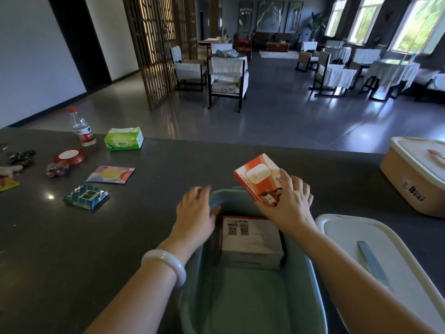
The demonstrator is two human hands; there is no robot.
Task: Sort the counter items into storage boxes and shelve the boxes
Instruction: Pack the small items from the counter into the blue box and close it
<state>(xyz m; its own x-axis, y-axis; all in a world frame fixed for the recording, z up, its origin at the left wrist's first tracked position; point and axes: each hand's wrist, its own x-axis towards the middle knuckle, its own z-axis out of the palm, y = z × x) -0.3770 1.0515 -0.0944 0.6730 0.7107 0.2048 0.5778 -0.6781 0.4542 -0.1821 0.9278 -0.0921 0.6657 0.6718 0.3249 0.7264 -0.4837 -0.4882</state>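
Note:
An open teal storage box (243,300) stands on the dark counter (79,237) right in front of me. Inside it, at the far end, lies a stack of white boxes with QR codes (251,239). My right hand (292,203) holds an orange-and-white box (258,178) tilted above the teal box's far rim. My left hand (196,210) grips that box's far left rim, thumb inside. A white bangle circles my left wrist.
The teal box's white lid (375,261) lies to the right, a closed pink storage box (416,174) beyond it. On the left counter lie a water bottle (81,127), green tissue pack (124,139), red tape roll (69,155), pastel packet (110,174), green-blue packet (86,195) and small wrapped items (56,169).

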